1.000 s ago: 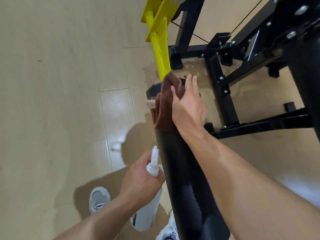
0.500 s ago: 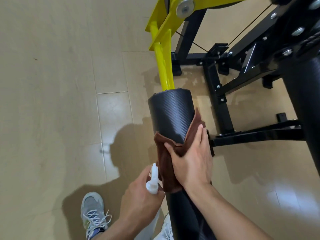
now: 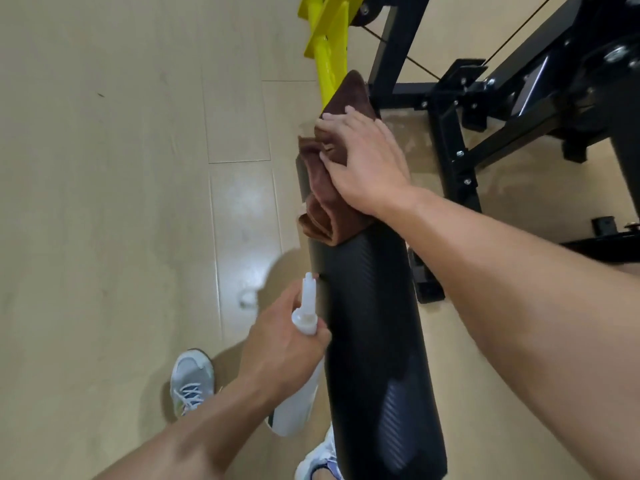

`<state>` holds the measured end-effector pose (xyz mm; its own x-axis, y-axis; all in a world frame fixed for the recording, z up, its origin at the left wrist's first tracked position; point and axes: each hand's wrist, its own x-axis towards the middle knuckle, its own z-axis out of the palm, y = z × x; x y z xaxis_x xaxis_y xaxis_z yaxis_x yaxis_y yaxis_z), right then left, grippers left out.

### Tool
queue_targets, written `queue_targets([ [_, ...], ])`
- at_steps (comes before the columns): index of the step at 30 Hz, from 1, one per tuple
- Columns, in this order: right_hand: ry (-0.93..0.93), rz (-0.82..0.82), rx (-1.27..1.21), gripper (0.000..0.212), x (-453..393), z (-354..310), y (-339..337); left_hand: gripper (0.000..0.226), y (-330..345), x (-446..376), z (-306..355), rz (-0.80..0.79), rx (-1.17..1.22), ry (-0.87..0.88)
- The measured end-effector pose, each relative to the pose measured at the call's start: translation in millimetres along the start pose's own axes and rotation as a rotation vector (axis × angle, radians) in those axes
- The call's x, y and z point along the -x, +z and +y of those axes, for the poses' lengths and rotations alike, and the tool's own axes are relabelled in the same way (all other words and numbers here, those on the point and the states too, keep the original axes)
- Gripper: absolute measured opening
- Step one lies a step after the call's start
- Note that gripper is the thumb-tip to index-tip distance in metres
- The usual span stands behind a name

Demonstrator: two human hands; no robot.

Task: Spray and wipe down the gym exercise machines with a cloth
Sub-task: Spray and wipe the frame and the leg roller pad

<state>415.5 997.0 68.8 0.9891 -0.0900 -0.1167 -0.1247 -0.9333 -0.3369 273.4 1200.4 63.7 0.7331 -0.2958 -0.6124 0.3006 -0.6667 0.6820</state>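
While pressed flat under right hand (image 3: 367,161), brown cloth (image 3: 323,188) draped over far end of black roller pad (image 3: 374,341), bunched folds hanging toward left of palm. Fingers spread nearly straight on cloth, not curled round it. Nearer, left hand (image 3: 280,351) wrapped round neck of white spray bottle (image 3: 301,386), nozzle pointing up, just beside pad's left edge. Beyond cloth: yellow lever arm (image 3: 329,46). Right of it: black machine frame (image 3: 453,143). Below left hand: grey sneaker (image 3: 192,379) on pale wood floor (image 3: 104,202).

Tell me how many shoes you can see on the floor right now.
2. One grey sneaker lies left of the black roller pad; a second sneaker peeks out at the pad's near end, mostly hidden.
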Motion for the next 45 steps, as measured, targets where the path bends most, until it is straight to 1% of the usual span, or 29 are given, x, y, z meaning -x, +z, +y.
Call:
queue_targets([
  [3,-0.183,-0.016,-0.149,0.058,52,8,-6,0.033,10,17,-8,0.061,0.044,-0.063],
  [6,-0.376,-0.18,-0.206,0.057,124,19,-7,0.028,22,32,-15,0.171,0.117,-0.086],
  [7,-0.456,-0.242,-0.183,0.054,151,21,-7,0.028,25,37,-16,0.22,0.147,-0.089],
  [8,-0.54,-0.296,-0.157,0.051,179,25,-4,0.034,27,42,-18,0.265,0.172,-0.094],
  [9,-0.633,-0.334,-0.129,0.045,205,30,0,0.043,29,47,-20,0.303,0.183,-0.1],
  [10,-0.748,-0.347,-0.079,0.038,228,37,9,0.047,30,52,-21,0.332,0.191,-0.109],
  [11,-0.864,-0.335,0.012,0.038,245,47,20,0.042,30,55,-22,0.349,0.202,-0.132],
  [12,-0.969,-0.307,0.124,0.041,257,57,32,0.029,28,57,-23,0.355,0.218,-0.152],
  [13,-1.031,-0.284,0.228,0.041,264,62,41,0.018,26,58,-25,0.35,0.231,-0.164],
  [14,-1.064,-0.286,0.299,0.039,264,62,44,0.014,23,57,-27,0.34,0.241,-0.162],
  [15,-1.051,-0.309,0.329,0.037,259,54,41,0.015,20,56,-28,0.33,0.244,-0.148],
  [16,-0.988,-0.324,0.322,0.04,254,42,36,0.016,18,52,-28,0.33,0.239,-0.136],
  [18,-0.767,-0.368,0.25,0.049,239,15,23,0.021,15,45,-27,0.362,0.214,-0.117],
  [20,-0.627,-0.33,0.225,0.05,212,-7,17,0.025,12,44,-26,0.39,0.17,-0.09],
  [22,-0.563,-0.295,0.338,0.053,170,-17,17,0.032,7,47,-26,0.38,0.143,-0.062],
  [24,-0.527,-0.199,0.443,0.06,112,-20,12,0.029,0,52,-25,0.343,0.154,-0.057],
  [25,-0.472,-0.141,0.494,0.062,82,-21,2,0.03,-2,56,-24,0.318,0.151,-0.053],
  [27,-0.303,0.009,0.564,0.061,23,-21,-22,0.036,-4,62,-22,0.271,0.11,-0.05],
  [29,-0.164,0.142,0.469,0.06,-10,-16,-44,0.044,3,66,-19,0.211,0.053,-0.039],
  [30,-0.125,0.184,0.373,0.057,-14,-11,-51,0.048,8,67,-18,0.172,0.037,-0.034],
  [31,-0.117,0.187,0.29,0.054,-7,-8,-52,0.051,14,69,-18,0.137,0.028,-0.034],
  [32,-0.128,0.152,0.218,0.052,6,-6,-49,0.053,20,71,-18,0.106,0.032,-0.036],
  [35,-0.164,-0.091,-0.127,0.05,59,2,-34,0.057,37,81,-20,0.032,0.088,-0.062],
  [36,-0.169,-0.138,-0.191,0.05,73,7,-34,0.057,41,84,-22,0.024,0.093,-0.072],
  [37,-0.171,-0.178,-0.218,0.051,86,10,-36,0.055,43,87,-23,0.026,0.092,-0.081],
  [40,-0.281,-0.301,-0.217,0.054,135,15,-38,0.046,42,96,-26,0.09,0.126,-0.124],
  [42,-0.357,-0.359,-0.262,0.05,183,15,-30,0.052,36,102,-29,0.113,0.112,-0.128],
  [43,-0.407,-0.415,-0.242,0.045,213,13,-19,0.057,32,104,-31,0.118,0.098,-0.126],
  [45,-0.567,-0.494,-0.17,0.029,279,4,12,0.061,23,109,-36,0.143,0.075,-0.118],
])
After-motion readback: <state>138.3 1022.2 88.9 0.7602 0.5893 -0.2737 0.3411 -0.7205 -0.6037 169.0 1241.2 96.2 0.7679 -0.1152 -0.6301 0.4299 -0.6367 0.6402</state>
